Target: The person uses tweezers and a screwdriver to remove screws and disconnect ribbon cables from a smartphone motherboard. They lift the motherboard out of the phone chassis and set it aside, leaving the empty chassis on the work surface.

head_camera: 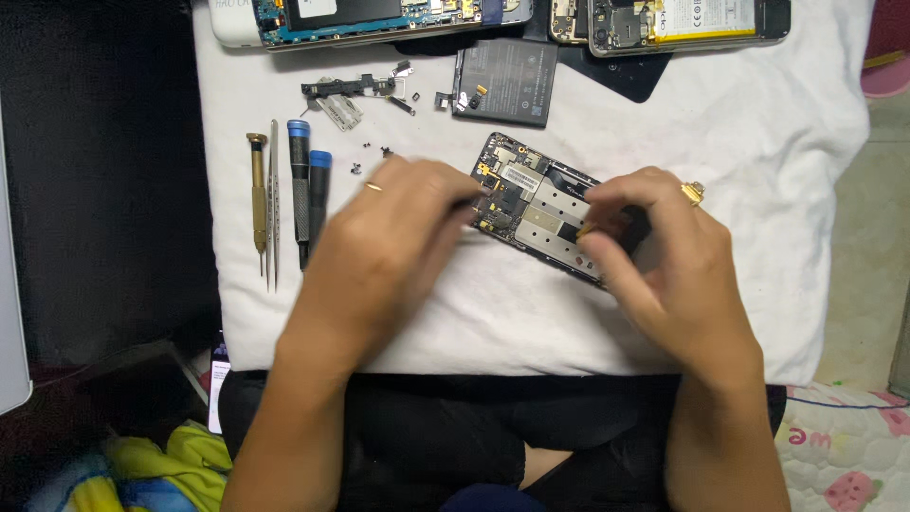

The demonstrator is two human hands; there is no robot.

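Observation:
An opened phone (531,204) with its back off lies tilted on a white cloth (758,142), its circuit board and metal shields exposed. My left hand (393,237), with a ring on one finger, grips the phone's left end with its fingertips. My right hand (664,246), also with a gold ring, pinches at the phone's right part with thumb and fingers, covering that end. What sits between those fingertips is too small to tell.
Left of my hands lie a brass-handled screwdriver (258,190), tweezers (274,204) and two blue-capped screwdrivers (308,190). Small screws (370,152), metal brackets (346,95) and a loose battery (507,81) lie behind. Two other opened phones (379,19) rest at the far edge.

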